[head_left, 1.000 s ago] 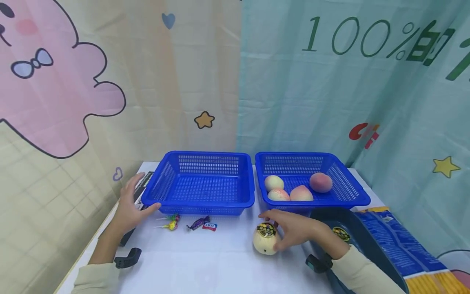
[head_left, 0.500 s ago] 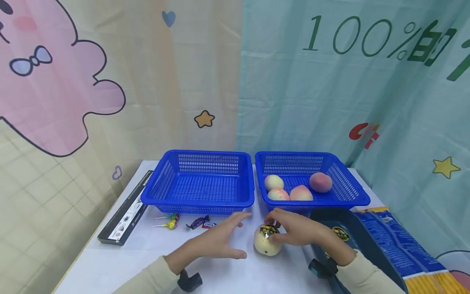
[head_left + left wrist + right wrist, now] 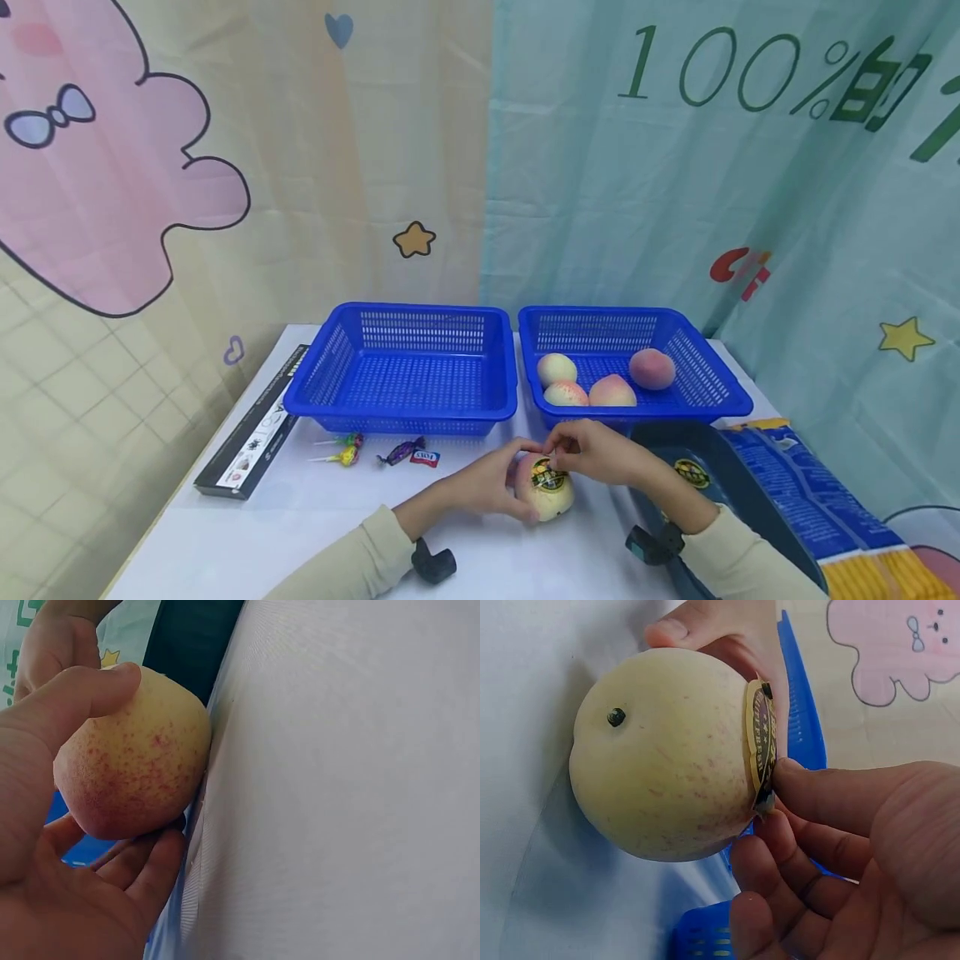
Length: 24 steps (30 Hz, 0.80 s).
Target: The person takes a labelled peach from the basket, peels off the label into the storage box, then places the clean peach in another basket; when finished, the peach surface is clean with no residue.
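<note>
A pale yellow peach with a pink blush (image 3: pixel 557 505) sits on the white table in front of the two baskets. My left hand (image 3: pixel 486 483) grips its left side, thumb at the front and fingers round the back. On the peach's upper side is a black and gold label (image 3: pixel 760 746), whose ends stand off the skin in the right wrist view. My right hand (image 3: pixel 596 452) pinches the label's edge between thumb and forefinger. A small dark stem spot (image 3: pixel 616 717) shows on the peach. In the left wrist view, the blushed side (image 3: pixel 150 761) lies between thumb and fingers.
Behind stand a blue basket (image 3: pixel 401 414) on the left and another blue basket (image 3: pixel 675 410) holding several peaches. Wrapped candies (image 3: pixel 401 452) and lollipops (image 3: pixel 348 455) lie left. A long black box (image 3: pixel 247 450) is farther left. Right are a dark tray (image 3: pixel 750 508) and a blue-yellow packet (image 3: pixel 806 492).
My left hand has come from beside the left basket rightward to the peach and now grips it. The right hand's fingers have shifted from the peach's side to its label. The peach has turned slightly.
</note>
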Available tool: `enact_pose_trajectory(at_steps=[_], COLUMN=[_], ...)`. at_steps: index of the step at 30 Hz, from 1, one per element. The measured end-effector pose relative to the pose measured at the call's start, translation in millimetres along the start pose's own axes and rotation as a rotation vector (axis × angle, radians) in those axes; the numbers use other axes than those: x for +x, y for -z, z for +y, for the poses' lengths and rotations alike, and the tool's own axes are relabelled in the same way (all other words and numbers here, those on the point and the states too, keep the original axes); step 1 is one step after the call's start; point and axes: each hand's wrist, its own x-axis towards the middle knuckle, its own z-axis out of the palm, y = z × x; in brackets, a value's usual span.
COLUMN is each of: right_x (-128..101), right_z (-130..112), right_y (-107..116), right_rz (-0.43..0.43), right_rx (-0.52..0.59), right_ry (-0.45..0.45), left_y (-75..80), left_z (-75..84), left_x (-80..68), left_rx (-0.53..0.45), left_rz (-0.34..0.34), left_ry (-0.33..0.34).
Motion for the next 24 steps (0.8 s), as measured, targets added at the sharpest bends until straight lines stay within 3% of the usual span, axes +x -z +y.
enact_pose_trajectory(at_steps=[4,7,10,14,17,19,21,24], right_x=[0.0,-3.5,-14.4,-47.1,-78.0,-96.2,-111.6,-132.7], right_z=[0.1,-1.4,-4.2,-5.3,3.8,15.7,31.4,55.2], right_y=[0.9,7.6,27.0,67.6,92.7,102.0,106.2,104.8], right_rz=[0.002,-0.007,0.011,0.152,0.279,0.311,0.283,0.151], right_rx=[0.101,0.174,0.216,0.21,0.17,0.147,0.128,0.149], right_ry=[-0.045,-0.059,-0.007,0.023,-0.064,-0.122,-0.151,-0.112], left_y=[-1.0,0.2,0.7,-1.0,-1.5,-1.0,0.3,1.3], left_z=[0.2,0.3,-1.3,-4.1,-4.5,-3.6,-2.7,-2.3], left_x=[1.8,2.2,2.5,3.7,4.3,4.1,3.5,2.1], left_rx=[-0.082,-0.059,-0.028,-0.024,-0.018,-0.011,-0.007,0.0], left_rz=[-0.019,-0.022,-0.012,-0.008,-0.009,-0.007,-0.004,-0.006], left_ry=[-0.02,-0.024,-0.023,-0.015,0.002,0.016,0.028,0.035])
